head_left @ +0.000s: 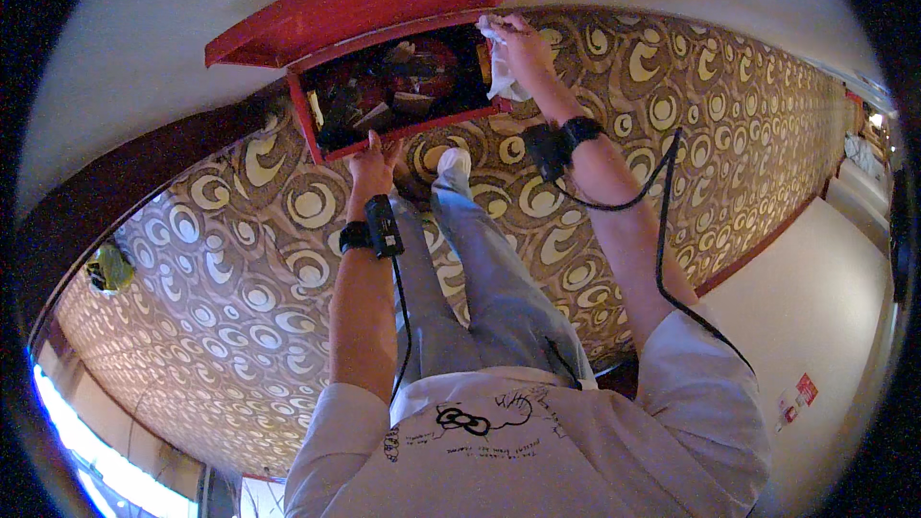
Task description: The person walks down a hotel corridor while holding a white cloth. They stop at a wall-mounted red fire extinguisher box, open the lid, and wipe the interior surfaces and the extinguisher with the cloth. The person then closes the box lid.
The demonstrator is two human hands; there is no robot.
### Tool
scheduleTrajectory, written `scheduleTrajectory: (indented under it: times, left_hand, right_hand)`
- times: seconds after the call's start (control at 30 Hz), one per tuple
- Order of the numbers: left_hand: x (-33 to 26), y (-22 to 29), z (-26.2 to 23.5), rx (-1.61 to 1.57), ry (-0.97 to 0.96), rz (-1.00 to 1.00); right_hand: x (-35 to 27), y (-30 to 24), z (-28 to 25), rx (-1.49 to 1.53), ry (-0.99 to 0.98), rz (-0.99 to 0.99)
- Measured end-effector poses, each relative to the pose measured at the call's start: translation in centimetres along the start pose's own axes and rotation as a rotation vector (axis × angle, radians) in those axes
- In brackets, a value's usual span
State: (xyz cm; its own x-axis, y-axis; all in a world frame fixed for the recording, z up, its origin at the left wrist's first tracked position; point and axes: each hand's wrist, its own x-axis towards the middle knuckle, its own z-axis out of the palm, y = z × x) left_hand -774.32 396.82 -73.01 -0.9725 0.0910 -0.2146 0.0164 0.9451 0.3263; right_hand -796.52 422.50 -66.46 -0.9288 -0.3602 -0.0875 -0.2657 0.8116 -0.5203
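A red box (pixel 305 120) stands against the wall, its curved red lid (pixel 384 2) raised at the back. Inside the dark interior lie several objects, among them pale flat pieces (pixel 372 116) too dim to name. My left hand (pixel 372 168) grips the front rim of the box, fingertips at the edge and thumb apart. At the right end of the box, my right hand (pixel 528 56) is closed on a white cloth (pixel 501 72). Part of the cloth hangs below the fingers, along the box's right side wall.
Patterned brown and cream carpet (pixel 576 273) spreads around my feet. A dark red baseboard (pixel 125 168) curves along the wall at the left. A yellow-green object (pixel 110 269) sits at the far left. Black cables (pixel 660 230) run from the devices on both wrists.
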Motion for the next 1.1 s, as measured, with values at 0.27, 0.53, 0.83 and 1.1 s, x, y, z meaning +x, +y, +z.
scheduleTrajectory:
  times: [0.27,0.53,0.83,1.1]
  left_hand:
    - [0.8,2.1,-1.6,-0.037,-0.235,-0.291]
    - [0.7,1.4,0.7,-0.987,0.057,-0.503]
    - [1.3,2.2,-1.0,-1.141,0.076,-0.760]
    - [1.0,-0.5,4.4,-0.944,-0.101,-0.438]
  right_hand:
    - [0.1,0.9,0.3,0.117,-0.074,0.172]
    - [-7.0,0.8,0.0,-0.077,-0.227,-0.001]
    - [-11.2,1.7,0.2,-0.255,-0.270,-0.226]
    - [-10.6,-1.9,-2.7,-0.126,0.230,0.228]
